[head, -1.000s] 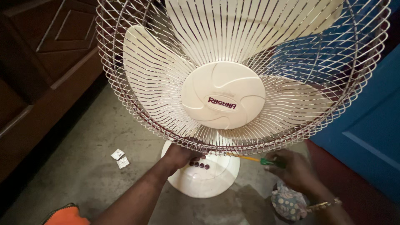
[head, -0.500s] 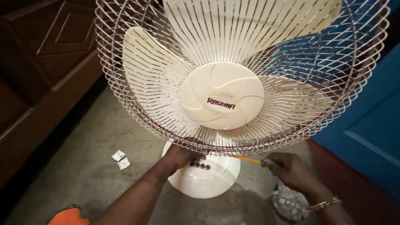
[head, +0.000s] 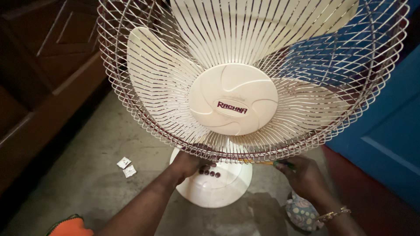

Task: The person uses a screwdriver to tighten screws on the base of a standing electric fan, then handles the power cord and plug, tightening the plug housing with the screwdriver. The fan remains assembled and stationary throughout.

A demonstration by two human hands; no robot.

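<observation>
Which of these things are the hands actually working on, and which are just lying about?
In use: fan guard, gripped at its bottom rim by the left hand; screwdriver in the right hand; fan base.
Lying about: two paper scraps; patterned cloth.

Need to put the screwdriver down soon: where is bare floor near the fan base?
Bare floor lies left of the base, between it and the two white packets. A smaller patch sits between base and patterned pouch. Under the grille it is crowded: left hand, right hand with screwdriver.
</observation>
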